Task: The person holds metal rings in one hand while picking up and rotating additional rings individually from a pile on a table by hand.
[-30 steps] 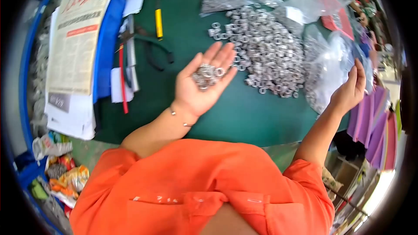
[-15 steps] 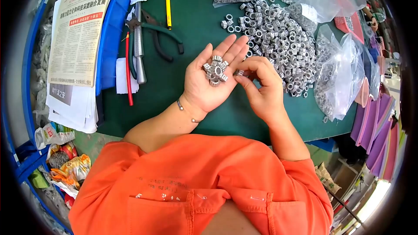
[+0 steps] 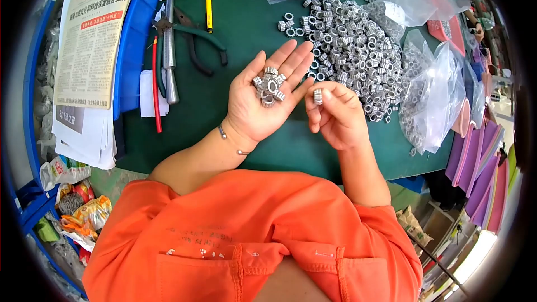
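Observation:
My left hand (image 3: 246,107) lies palm up with its fingers stretched out, carrying a small cluster of toothed metal rings (image 3: 272,86) in the palm. Just to its right, my right hand (image 3: 342,116) pinches one toothed metal ring (image 3: 318,97) between thumb and fingers, its ridged side facing me. The held ring is apart from the cluster. Behind both hands spreads a large heap of similar rings (image 3: 361,50) on the green tabletop (image 3: 279,154). A few stray rings lie at the heap's left edge.
Clear plastic bags of rings (image 3: 428,95) flank the heap at the right and back. A red scoop-like container (image 3: 447,32) stands at the far right. On the left are pliers (image 3: 193,39), a yellow-handled tool (image 3: 209,11), a red stick (image 3: 156,89) and a newspaper (image 3: 98,39) on a blue bin (image 3: 134,50).
My right hand has drawn back from the left fingers and turned, so the pinched ring now shows its side. The whole view has shifted slightly; the cluster stays in my left palm.

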Demonstrator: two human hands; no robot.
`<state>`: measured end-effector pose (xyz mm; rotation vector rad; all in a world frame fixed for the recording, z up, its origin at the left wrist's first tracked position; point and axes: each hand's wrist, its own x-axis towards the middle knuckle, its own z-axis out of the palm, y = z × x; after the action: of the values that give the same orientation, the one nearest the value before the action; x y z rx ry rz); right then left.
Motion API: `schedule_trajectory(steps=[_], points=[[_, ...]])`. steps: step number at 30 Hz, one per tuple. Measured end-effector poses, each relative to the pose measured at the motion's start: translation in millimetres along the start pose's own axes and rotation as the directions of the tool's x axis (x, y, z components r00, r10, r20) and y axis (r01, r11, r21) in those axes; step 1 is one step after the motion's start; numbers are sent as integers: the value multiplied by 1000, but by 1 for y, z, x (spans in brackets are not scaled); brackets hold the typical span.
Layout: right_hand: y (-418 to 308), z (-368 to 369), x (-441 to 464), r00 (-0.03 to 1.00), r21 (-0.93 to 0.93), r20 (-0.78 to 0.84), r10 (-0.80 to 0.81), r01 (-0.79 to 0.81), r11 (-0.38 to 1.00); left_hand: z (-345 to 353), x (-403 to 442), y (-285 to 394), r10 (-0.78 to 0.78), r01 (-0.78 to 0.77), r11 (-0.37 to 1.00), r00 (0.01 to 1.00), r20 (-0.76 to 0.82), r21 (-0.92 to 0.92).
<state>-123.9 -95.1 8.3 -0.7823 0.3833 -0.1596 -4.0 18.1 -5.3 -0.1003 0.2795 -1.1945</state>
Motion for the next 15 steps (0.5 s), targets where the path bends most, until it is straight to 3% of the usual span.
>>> schedule_trajectory(steps=[3, 4, 5, 6, 7, 9, 12, 14, 15], points=[[-7, 16, 3, 998, 146, 39, -49, 43, 988, 0, -1, 1, -10, 11, 998, 1000, 9, -56], [-5, 9, 4, 996, 43, 69, -53, 51, 998, -1, 0, 0, -7, 7, 997, 1000, 11, -70], [-4, 9, 2, 999, -208, -10, -44, 41, 977, 1, 0, 0, 3, -4, 999, 1000, -6, -43], [1, 13, 7, 964, -547, 48, -261, 244, 801, 2, 0, -1, 12, -13, 1000, 1000, -15, -24], [9, 20, 12, 885, -790, 177, -430, 388, 474, 1, 0, -1, 19, -19, 1000, 1000, -25, -7], [9, 34, 11, 902, -887, 188, -389, 325, 327, -2, 1, -1, 36, -35, 998, 999, -9, 44], [16, 24, 16, 859, -867, 276, -431, 416, 274, -3, 1, -1, 55, -56, 996, 998, 6, 70], [17, 17, 17, 853, -723, 257, -454, 482, 495, -1, 1, 0, 50, -50, 998, 999, 8, 32], [15, 19, 14, 854, -725, 256, -453, 480, 494, -1, 1, 0, 50, -50, 998, 999, 8, 29]])
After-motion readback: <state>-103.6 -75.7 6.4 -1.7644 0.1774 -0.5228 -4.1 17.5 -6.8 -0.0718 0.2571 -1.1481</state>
